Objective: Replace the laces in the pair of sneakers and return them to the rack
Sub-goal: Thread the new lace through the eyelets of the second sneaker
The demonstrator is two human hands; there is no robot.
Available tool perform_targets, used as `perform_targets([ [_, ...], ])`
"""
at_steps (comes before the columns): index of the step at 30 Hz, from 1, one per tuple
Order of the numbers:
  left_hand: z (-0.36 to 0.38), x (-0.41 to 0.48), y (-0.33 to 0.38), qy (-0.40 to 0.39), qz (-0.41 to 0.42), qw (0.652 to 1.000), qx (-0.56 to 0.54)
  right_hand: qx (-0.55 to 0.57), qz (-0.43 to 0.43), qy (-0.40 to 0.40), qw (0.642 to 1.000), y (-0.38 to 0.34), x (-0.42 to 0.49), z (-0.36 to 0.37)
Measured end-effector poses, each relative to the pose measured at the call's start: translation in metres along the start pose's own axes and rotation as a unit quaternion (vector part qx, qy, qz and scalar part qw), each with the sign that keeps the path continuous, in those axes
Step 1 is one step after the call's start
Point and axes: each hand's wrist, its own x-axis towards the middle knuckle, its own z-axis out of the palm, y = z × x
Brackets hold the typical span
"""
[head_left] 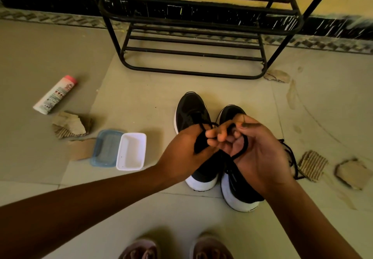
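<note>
Tiled floor (141,101), black metal rack (193,36) beyond. Both hands together, left hand (181,153) and right hand (256,153) pinching black lace (241,150) over black white-soled sneakers (190,115); probably tying. Keep loops even, tension steady.

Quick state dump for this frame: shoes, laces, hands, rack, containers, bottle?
left sneaker: upright on floor, lace being handled
right sneaker: upright, beside the left one
black lace: looped, held in both hands
loose lace: on floor
left hand: gripping lace
right hand: gripping lace
rack: shelves empty
white tub: open
blue lid: off
bottle: lying down, capped
</note>
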Motion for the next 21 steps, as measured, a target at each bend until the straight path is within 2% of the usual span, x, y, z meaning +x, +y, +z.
perform_targets([
  [6,-0.003,0.010,-0.003,0.062,-0.050,0.997,0.002,-0.054,-0.003,-0.055,0.997,0.011,-0.003,0.003],
  [8,-0.004,0.012,-0.003,0.051,-0.033,0.998,-0.010,-0.070,-0.008,-0.015,0.997,0.016,-0.003,0.001],
  [11,-0.001,0.010,-0.009,0.048,-0.074,0.994,-0.057,-0.140,-0.048,0.124,0.981,0.029,0.001,-0.014],
  [12,0.000,0.009,-0.011,0.053,-0.094,0.992,-0.071,-0.183,-0.061,0.161,0.968,0.034,0.004,-0.020],
  [14,0.002,0.008,-0.011,0.074,-0.114,0.986,-0.099,-0.299,-0.043,0.184,0.935,0.042,0.011,-0.029],
  [16,0.003,0.008,-0.011,0.096,-0.119,0.976,-0.152,-0.433,0.005,0.154,0.888,0.055,0.017,-0.039],
  [18,0.004,0.008,-0.011,0.106,-0.117,0.971,-0.181,-0.557,0.026,0.109,0.823,0.069,0.026,-0.042],
  [21,0.007,0.006,-0.011,0.106,-0.103,0.975,-0.166,-0.633,0.006,0.083,0.769,0.089,0.036,-0.042],
])
